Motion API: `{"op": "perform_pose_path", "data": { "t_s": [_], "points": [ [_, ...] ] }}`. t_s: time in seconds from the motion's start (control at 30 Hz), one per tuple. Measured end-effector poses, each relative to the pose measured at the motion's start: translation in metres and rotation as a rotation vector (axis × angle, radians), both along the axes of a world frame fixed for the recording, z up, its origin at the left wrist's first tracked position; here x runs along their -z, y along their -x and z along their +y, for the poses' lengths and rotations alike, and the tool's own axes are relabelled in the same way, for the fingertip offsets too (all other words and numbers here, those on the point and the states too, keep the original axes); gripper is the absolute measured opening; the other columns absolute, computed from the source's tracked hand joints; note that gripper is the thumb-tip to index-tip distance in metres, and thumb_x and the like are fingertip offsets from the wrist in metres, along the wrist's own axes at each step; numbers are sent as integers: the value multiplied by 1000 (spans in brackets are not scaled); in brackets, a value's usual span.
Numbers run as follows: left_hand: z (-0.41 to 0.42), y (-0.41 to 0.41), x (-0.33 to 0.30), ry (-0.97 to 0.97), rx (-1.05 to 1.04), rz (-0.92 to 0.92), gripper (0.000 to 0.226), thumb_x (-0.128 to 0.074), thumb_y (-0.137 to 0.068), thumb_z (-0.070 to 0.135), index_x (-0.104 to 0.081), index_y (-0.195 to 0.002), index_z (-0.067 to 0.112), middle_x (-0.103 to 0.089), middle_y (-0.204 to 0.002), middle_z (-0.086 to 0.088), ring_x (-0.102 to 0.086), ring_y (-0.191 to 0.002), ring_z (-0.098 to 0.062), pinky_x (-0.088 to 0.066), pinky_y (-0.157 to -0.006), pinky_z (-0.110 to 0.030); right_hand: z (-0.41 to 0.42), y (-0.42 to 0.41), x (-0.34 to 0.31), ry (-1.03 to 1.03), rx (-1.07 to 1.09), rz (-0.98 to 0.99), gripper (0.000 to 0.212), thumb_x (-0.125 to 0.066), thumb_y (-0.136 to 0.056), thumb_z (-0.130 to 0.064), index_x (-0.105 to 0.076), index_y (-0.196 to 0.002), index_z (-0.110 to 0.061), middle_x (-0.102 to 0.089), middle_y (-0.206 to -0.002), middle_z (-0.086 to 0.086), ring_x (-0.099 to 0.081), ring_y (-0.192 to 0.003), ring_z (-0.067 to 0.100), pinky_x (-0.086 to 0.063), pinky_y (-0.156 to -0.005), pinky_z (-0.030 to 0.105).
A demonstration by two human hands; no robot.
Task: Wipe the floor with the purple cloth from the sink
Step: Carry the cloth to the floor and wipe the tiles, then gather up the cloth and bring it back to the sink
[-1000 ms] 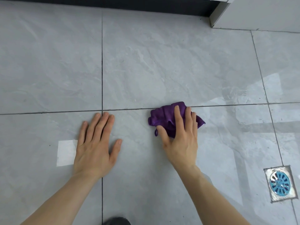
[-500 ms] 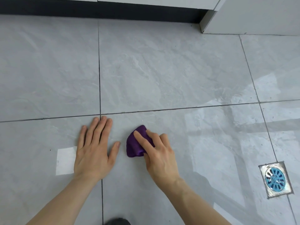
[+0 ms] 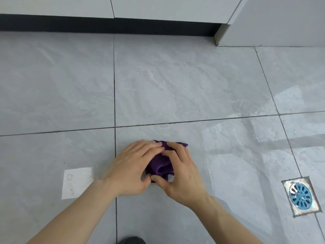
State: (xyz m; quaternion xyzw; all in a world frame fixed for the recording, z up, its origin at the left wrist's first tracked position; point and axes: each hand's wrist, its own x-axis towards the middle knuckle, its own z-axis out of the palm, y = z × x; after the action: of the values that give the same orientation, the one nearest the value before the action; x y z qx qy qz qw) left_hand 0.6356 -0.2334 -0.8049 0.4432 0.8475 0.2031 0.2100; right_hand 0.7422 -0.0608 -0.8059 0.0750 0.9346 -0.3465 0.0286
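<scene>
The purple cloth [image 3: 161, 164] lies bunched on the grey tiled floor [image 3: 175, 88], just right of a vertical grout line. My left hand [image 3: 131, 166] covers its left side, fingers curled over the top edge. My right hand [image 3: 179, 171] grips its right side, thumb at the lower edge and fingers on top. Both hands hold the cloth between them, and most of it is hidden under them.
A blue round floor drain [image 3: 300, 196] in a metal frame sits at the right. White cabinets with a dark toe kick [image 3: 105, 25] run along the far edge. A pale square patch [image 3: 77, 182] marks the tile left of my hands.
My right hand dragged the cloth left and toward me, bunching it. My left hand left the floor and moved right onto the cloth, so both hands now hold it.
</scene>
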Motion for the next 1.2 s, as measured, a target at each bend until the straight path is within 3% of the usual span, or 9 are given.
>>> {"op": "perform_pose_path", "data": {
  "t_s": [0.17, 0.27, 0.43, 0.57, 0.7, 0.8, 0.93, 1.03, 1.2],
  "points": [
    [5, -8, 2, 71, -17, 77, 74, -70, -78, 43, -45, -146, 30, -52, -148, 12, -51, -134, -11, -42, -111, -27, 8, -3, 6, -94, -48, -10, 63, -84, -74, -38, -59, -129, -19, -57, -141, -5, -49, -130, 16, -47, -103, 27],
    [7, -15, 0, 126, -29, 107, 67, -78, -72, 38, -53, -133, 24, -66, -122, 9, -63, -109, -15, -57, -90, -30, 4, -2, 2, -113, -111, -20, 56, -78, -74, -18, -60, -127, -18, -63, -129, -3, -55, -117, 19, -52, -94, 29],
    [15, -36, -9, 222, -134, 155, 58, -89, -48, 28, -60, -98, 22, -67, -76, 9, -65, -68, -14, -48, -51, -24, -5, 1, 2, -114, -123, -61, 47, -68, -72, -5, -58, -115, -20, -61, -99, -1, -54, -84, 23, -50, -69, 35],
    [23, -35, -26, 256, -213, 35, 44, -69, -77, 23, -46, -114, 21, -66, -95, 1, -60, -80, -24, -39, -62, -30, 7, 7, -10, -93, -163, -158, 43, -75, -74, -13, -54, -111, -17, -65, -96, 3, -56, -77, 26, -48, -67, 39],
    [30, -33, -69, 220, -266, -68, 38, -64, -81, 21, -38, -109, 21, -64, -96, -2, -48, -74, -25, -43, -65, -35, 17, 9, -54, -55, -134, -187, 43, -82, -77, -27, -53, -107, -16, -65, -94, 1, -54, -73, 22, -46, -64, 37],
    [33, -26, -126, 187, -252, -69, 39, -66, -79, 19, -35, -103, 22, -61, -88, 0, -51, -73, -27, -47, -64, -38, 22, 8, -112, -47, -72, -178, 37, -76, -77, -20, -54, -107, -20, -66, -95, -2, -59, -79, 25, -51, -67, 43],
    [35, -23, -237, 156, -242, -40, 39, -67, -79, 17, -37, -103, 24, -57, -85, 5, -53, -77, -27, -47, -66, -38, 27, 5, -221, -56, -42, -137, 34, -74, -77, -19, -57, -106, -19, -66, -93, -5, -57, -83, 25, -44, -68, 37],
    [36, -23, -338, 139, -226, -29, 37, -67, -81, 17, -40, -105, 23, -57, -86, 6, -54, -79, -26, -44, -66, -35, 27, 2, -323, -79, -31, -111, 34, -77, -77, -21, -59, -105, -18, -66, -91, -4, -56, -83, 25, -38, -70, 34],
    [44, -19, -539, 118, -210, 30, 37, -69, -83, 18, -41, -106, 23, -65, -89, 2, -55, -80, -25, -37, -68, -30, 36, 7, -520, -124, -31, -42, 36, -78, -77, -22, -58, -107, -21, -67, -95, -7, -58, -86, 25, -46, -77, 39]
  ]
}}
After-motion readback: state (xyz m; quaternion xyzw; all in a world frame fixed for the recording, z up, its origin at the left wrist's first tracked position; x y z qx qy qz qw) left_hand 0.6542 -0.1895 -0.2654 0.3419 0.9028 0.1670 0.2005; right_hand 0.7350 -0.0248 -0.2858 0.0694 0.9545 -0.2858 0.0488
